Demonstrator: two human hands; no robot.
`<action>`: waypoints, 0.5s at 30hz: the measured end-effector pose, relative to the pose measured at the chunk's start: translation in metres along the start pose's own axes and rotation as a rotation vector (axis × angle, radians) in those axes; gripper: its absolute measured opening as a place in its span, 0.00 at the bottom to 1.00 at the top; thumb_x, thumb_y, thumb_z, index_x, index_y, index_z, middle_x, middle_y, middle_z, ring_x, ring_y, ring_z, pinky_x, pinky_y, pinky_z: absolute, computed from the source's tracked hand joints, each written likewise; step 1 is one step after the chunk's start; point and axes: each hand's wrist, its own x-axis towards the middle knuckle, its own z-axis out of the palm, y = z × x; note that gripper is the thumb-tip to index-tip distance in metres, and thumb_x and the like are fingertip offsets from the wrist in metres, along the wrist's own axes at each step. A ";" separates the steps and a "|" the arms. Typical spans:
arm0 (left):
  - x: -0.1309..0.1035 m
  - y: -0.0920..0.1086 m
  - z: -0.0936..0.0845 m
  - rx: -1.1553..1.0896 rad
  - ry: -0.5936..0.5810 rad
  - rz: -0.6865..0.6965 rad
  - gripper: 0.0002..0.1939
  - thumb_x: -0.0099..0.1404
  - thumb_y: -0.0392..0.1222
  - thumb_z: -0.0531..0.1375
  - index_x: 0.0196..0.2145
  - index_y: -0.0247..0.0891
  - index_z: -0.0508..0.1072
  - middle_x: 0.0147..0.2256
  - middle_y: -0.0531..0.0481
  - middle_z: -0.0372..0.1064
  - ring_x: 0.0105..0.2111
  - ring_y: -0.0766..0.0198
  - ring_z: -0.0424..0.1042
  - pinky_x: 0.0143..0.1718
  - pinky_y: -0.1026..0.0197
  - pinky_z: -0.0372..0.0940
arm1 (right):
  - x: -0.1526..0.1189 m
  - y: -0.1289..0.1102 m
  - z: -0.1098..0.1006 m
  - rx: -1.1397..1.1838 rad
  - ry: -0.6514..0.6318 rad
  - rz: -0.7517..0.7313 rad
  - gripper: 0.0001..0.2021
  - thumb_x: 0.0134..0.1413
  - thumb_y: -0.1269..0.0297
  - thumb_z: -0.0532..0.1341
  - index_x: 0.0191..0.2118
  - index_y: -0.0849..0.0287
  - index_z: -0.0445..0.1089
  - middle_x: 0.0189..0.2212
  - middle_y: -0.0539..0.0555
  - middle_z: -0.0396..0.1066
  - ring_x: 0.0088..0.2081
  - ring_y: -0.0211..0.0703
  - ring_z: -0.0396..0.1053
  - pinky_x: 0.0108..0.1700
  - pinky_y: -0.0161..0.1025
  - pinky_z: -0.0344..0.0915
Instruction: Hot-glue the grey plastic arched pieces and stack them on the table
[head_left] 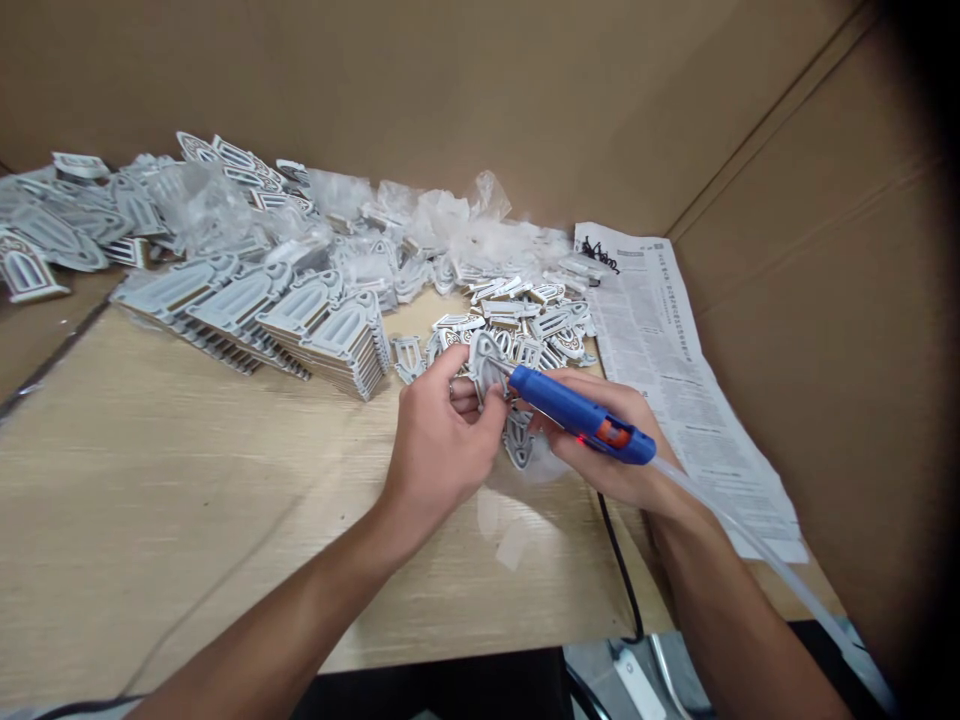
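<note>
My left hand [450, 420] grips a small grey window-shaped piece [486, 358], holding it upright between thumb and fingers. My right hand [615, 430] is wrapped around a blue hot glue gun [570, 408], whose nozzle points at the face of that piece; whether the tip touches it I cannot tell. A long clear glue stick [750, 535] trails from the back of the gun, and a small red light glows on its side. Beneath the hands another grey piece [519, 440] lies on clear plastic. Just behind them is a heap of white and gold pieces [525, 320].
Neat stacks of arched window pieces [322, 325] stand left of the hands. Behind lie loose pieces and crumpled plastic bags [450, 215]. A newspaper sheet [675, 370] covers the table's right side. A black cable [619, 560] hangs over the front edge. Cardboard walls [450, 90] enclose the table.
</note>
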 end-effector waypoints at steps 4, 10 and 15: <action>0.000 0.001 0.000 -0.007 -0.001 0.007 0.18 0.67 0.42 0.73 0.33 0.43 0.65 0.29 0.53 0.73 0.28 0.62 0.76 0.32 0.60 0.75 | 0.001 -0.002 0.000 0.005 -0.002 0.003 0.23 0.57 0.74 0.68 0.56 0.47 0.85 0.58 0.52 0.84 0.52 0.55 0.84 0.58 0.52 0.79; -0.001 -0.001 0.000 0.044 -0.013 0.021 0.17 0.69 0.42 0.71 0.34 0.44 0.63 0.28 0.53 0.72 0.27 0.62 0.76 0.28 0.62 0.70 | 0.001 -0.002 -0.002 0.015 -0.033 -0.027 0.26 0.54 0.78 0.65 0.54 0.47 0.85 0.58 0.51 0.83 0.54 0.54 0.83 0.60 0.51 0.78; -0.002 0.002 0.000 0.087 -0.001 0.043 0.16 0.70 0.43 0.70 0.34 0.44 0.64 0.29 0.52 0.75 0.28 0.61 0.78 0.28 0.63 0.70 | 0.000 -0.003 0.000 0.083 -0.058 0.045 0.26 0.56 0.77 0.64 0.56 0.48 0.85 0.58 0.53 0.83 0.50 0.54 0.84 0.57 0.52 0.80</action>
